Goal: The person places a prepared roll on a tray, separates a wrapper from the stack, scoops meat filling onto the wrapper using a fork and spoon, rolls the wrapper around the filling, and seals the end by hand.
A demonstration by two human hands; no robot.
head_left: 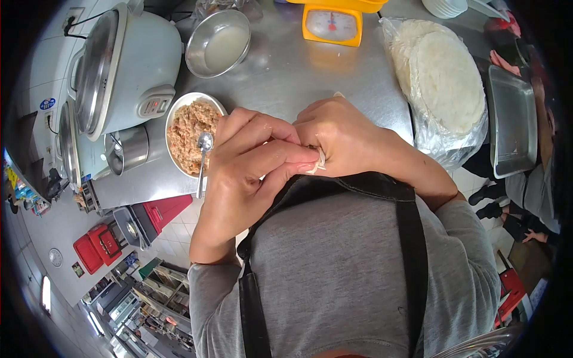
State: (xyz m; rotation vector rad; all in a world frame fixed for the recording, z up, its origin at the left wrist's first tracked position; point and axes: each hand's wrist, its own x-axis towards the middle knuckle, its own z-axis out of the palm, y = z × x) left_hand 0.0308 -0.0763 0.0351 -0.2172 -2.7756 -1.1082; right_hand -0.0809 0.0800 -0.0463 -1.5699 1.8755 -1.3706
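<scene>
My left hand (pixel 250 158) has its thumb and fingers pinched on the edge of a thin white dough wrapper (pixel 320 162). My right hand (pixel 343 131) is curled around the same wrapper and hides most of it; a small white tip shows at its far side. Both hands meet in front of my chest. Beside my left hand stands a white bowl (pixel 171 156) of pinkish minced filling (pixel 190 132), with a metal spoon (pixel 203 158) resting in it. To the right, a stack of round white wrappers (pixel 444 80) lies on a plastic bag (pixel 444 149).
A metal bowl (pixel 197 51) of cloudy liquid and a yellow scale (pixel 332 25) stand at the back of the steel table (pixel 280 77). Left are a large rice cooker (pixel 146 65) and a metal pot (pixel 136 149). A metal tray (pixel 513 122) is at right, near another person (pixel 531 185).
</scene>
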